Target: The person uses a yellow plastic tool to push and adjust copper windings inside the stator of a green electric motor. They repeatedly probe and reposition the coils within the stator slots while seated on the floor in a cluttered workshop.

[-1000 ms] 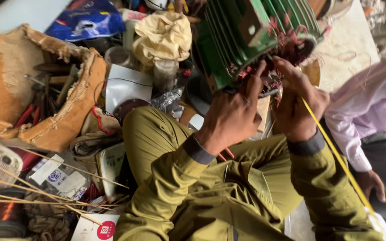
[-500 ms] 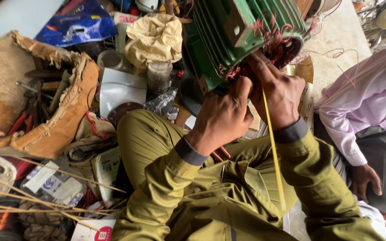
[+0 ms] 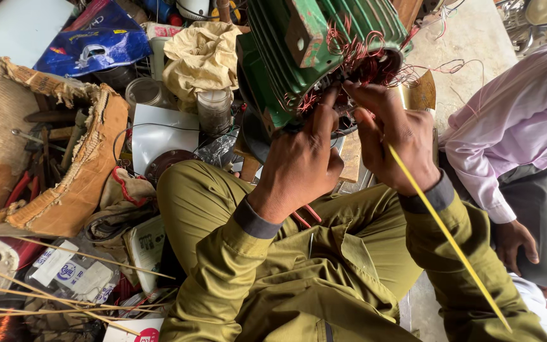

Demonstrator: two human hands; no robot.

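Both hands sit a little lower on the motor [image 3: 311,44] than half a second ago. Left of the left hand [image 3: 302,161], a torn cardboard box [image 3: 77,183] holds pliers and other tools. That hand's fingers press the copper windings [image 3: 362,54]. The right hand [image 3: 397,142] pinches them too, closed around a yellow strip [image 3: 451,240].
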